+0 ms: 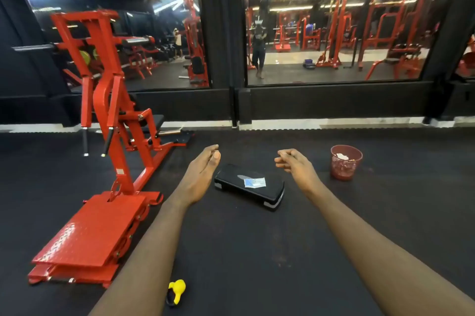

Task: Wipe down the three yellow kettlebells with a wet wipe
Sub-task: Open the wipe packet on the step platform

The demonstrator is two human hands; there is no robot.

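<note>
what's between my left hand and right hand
In the head view, a black step platform on the floor shows between the left hand and right hand, with a small packet on top.

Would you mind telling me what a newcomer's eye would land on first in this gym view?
The big red machine at left dominates. Next come the left hand and right hand, both empty, stretched toward a black step platform bearing a small packet. A yellow kettlebell lies at the bottom edge.
</note>
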